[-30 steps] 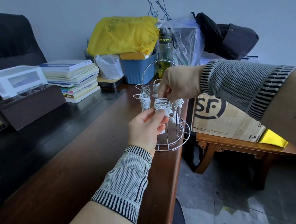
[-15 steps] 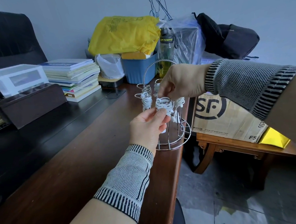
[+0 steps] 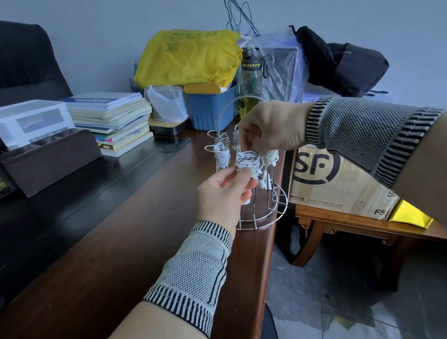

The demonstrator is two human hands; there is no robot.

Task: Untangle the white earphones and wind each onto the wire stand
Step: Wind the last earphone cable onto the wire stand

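Both forearms wear close-fitting knitted sleeves in a fine grey-and-white dotted weave. The left sleeve (image 3: 197,274), entering from 6 o'clock, ends near the wrist in a cuff of short dark and pale vertical stripes, with a matching striped band at its upper edge. The right sleeve (image 3: 365,136), entering from 3 o'clock, carries the same striped bands. The left hand (image 3: 222,195) and right hand (image 3: 269,128) are bare.

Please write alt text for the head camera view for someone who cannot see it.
Two hands work at a wire stand on a brown desk: the left hand pinches a coil of white earphone cable wound on a post, while the right hand reaches in from above. Books and bags clutter the far end.
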